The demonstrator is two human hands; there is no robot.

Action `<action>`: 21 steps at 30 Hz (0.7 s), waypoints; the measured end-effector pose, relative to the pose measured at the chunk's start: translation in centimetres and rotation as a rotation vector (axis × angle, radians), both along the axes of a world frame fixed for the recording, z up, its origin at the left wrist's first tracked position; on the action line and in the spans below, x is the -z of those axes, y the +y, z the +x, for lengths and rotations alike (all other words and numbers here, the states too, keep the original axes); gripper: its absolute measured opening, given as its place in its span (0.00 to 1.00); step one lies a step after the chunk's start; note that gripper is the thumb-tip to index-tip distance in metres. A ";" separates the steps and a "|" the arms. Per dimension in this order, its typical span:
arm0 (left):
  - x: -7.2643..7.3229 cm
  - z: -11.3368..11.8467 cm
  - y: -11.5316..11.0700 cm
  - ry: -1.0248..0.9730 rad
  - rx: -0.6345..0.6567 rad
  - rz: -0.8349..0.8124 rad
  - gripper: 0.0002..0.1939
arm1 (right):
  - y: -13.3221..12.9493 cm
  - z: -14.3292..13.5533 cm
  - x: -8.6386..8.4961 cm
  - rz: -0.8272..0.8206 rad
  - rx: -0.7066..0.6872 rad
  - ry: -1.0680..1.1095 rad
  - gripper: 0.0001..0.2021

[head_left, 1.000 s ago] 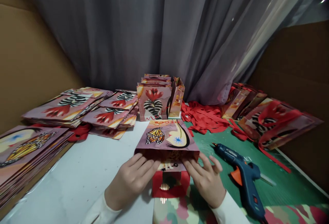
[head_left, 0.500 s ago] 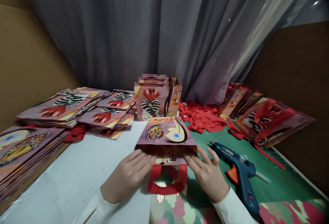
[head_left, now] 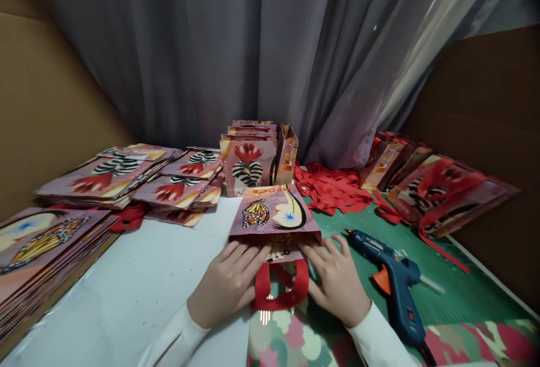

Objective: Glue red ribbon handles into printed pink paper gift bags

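Note:
A purple paper gift bag (head_left: 274, 218) with a butterfly and an eye printed on it lies on its side, its mouth towards me. A red ribbon handle (head_left: 281, 303) loops out from its lower panel. My left hand (head_left: 228, 277) rests at the left of the mouth, open, with stretched fingers reaching just inside and the thumb beside the handle. On the right, my right hand (head_left: 335, 280) is also open, fingers spread, some fingertips in the mouth. The bag's upper edge hides part of the fingertips.
A blue glue gun (head_left: 394, 277) lies to the right on the green mat (head_left: 447, 254). Red ribbons (head_left: 333, 187) are heaped behind. Standing bags (head_left: 248, 167) are at the back, bags with ribbon (head_left: 451, 193) at right, and flat bag stacks (head_left: 105, 176) at left.
Both hands have shifted slightly, the left one to the right and further over the bag's mouth. The handle has moved a little right and away from me. The thumbs now show beside it.

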State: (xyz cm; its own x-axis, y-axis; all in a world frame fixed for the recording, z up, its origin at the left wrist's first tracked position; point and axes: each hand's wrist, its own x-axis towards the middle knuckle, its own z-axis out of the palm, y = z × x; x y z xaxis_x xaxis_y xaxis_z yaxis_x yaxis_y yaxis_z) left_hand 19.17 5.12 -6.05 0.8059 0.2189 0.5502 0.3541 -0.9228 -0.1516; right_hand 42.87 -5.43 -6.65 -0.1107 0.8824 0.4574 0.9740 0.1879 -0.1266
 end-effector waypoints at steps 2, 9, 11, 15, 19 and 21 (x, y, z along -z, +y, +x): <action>0.3 0.2 -0.2 0.038 0.012 -0.141 0.25 | -0.3 -0.2 -0.7 -0.132 -0.041 0.076 0.26; 2.4 -0.5 -1.1 0.266 0.040 -0.518 0.30 | -2.0 1.3 0.5 -0.521 -0.192 0.108 0.28; 3.1 -0.7 -1.6 0.330 0.058 -0.610 0.36 | -2.6 1.6 1.4 -0.548 -0.226 0.153 0.32; 3.5 -0.3 -2.5 0.380 0.032 -0.714 0.40 | -3.0 0.0 2.4 -0.414 -0.213 0.499 0.35; 3.0 1.9 -2.9 0.306 -0.134 -0.692 0.30 | -0.9 -4.2 2.9 -0.321 -0.137 0.610 0.33; 3.2 3.4 -2.8 0.280 -0.235 -0.650 0.24 | 1.0 -5.7 3.4 -0.337 -0.032 0.457 0.34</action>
State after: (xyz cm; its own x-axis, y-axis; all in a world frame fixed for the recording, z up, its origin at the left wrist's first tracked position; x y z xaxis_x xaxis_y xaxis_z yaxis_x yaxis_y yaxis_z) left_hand 22.54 2.37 -9.26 0.7887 0.6140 0.0324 0.5814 -0.7619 0.2855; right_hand 37.16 -4.38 -10.01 0.0034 0.9873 0.1590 0.8004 0.0927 -0.5922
